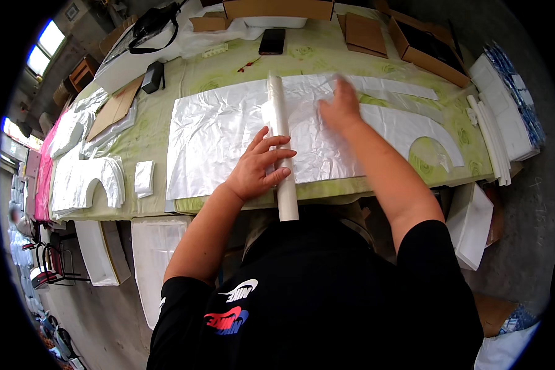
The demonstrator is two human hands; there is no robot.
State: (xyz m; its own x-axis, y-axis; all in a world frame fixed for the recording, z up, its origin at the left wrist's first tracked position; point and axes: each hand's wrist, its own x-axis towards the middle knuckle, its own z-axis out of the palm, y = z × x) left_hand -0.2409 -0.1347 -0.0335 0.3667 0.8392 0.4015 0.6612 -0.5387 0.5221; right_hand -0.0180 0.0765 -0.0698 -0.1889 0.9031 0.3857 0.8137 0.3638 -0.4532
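A flat, wrinkled white plastic apron (222,117) with a rounded neck cut-out lies spread across the table in front of me. A pale tube or roll (287,200) lies over it, running from far to near, and its near end sticks out past the table edge. My left hand (262,161) rests on the tube, fingers spread across it and thumb apart. Over the far part of the plastic, right of the tube, is my right hand (342,105). It is smeared by motion, so its fingers and anything between them cannot be made out.
Folded white plastic pieces (89,182) lie at the left beside a small folded packet (144,179). A phone (272,42) and cardboard boxes (428,52) stand along the back. White rolls (490,142) lean at the right edge. Bins (105,253) stand below the table.
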